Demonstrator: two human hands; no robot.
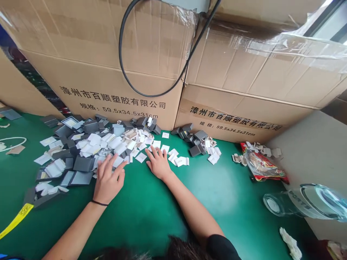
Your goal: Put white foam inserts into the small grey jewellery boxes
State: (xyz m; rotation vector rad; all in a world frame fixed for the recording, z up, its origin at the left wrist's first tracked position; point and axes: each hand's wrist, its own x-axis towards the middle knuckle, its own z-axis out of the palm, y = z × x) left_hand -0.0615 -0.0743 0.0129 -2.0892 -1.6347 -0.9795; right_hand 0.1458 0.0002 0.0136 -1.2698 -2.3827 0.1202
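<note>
My left hand (108, 178) lies flat on the green table (151, 209) with fingers spread, its fingertips touching the edge of a heap of white paper cards (108, 142) and small grey boxes (84, 164). A black band circles that wrist. My right hand (158, 162) also rests open on the table, fingers stretched toward loose white cards (179, 159). Neither hand holds anything. A smaller cluster of grey boxes (193, 139) lies to the right, against the cartons.
Two big cardboard cartons (114, 83) with printed text wall off the back, a black cable (151, 94) looping over them. A red snack bag (264, 164), a clear water bottle (306, 204) on its side and crumpled tissue (291, 243) sit at right. A yellow tape (16, 219) lies at left.
</note>
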